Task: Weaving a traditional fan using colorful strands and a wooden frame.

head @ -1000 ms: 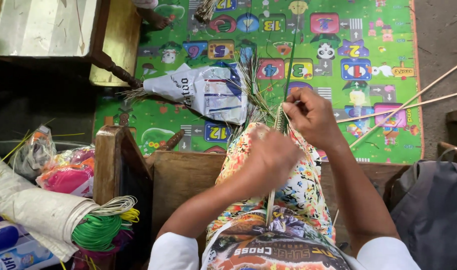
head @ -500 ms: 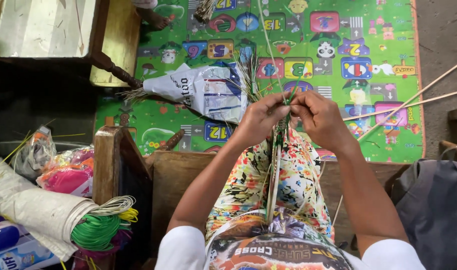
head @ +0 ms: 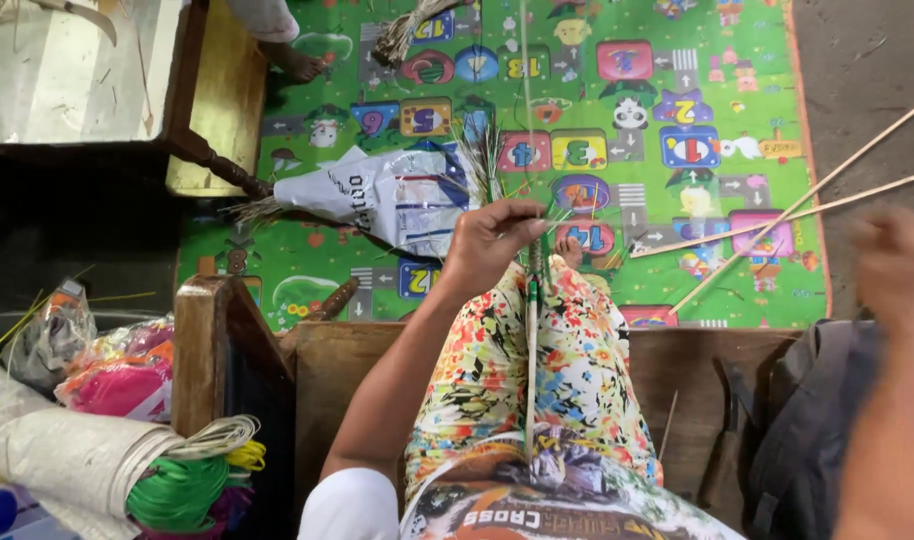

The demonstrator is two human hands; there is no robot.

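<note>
My left hand [head: 492, 245] grips the top of a thin bundle of pale sticks [head: 530, 370] that stands upright along my lap, its green-bound part just under my fingers. The loose stick tips fan out above the hand. My right hand [head: 897, 265] is blurred at the far right, away from the bundle, and I cannot tell whether it holds anything. I sit on a wooden bench [head: 377, 360] in flowered trousers [head: 587, 370].
A green play mat [head: 677, 120] covers the floor ahead, with a white sack of sticks [head: 377, 195] and long thin canes [head: 797, 205] on it. Another person's foot [head: 292, 62] rests by a wooden table [head: 207, 110]. Coils of green cord [head: 177, 490] and bags lie at left.
My right hand has let go of the bundle and swung out to the far right. My left hand keeps hold of the bundle's top.
</note>
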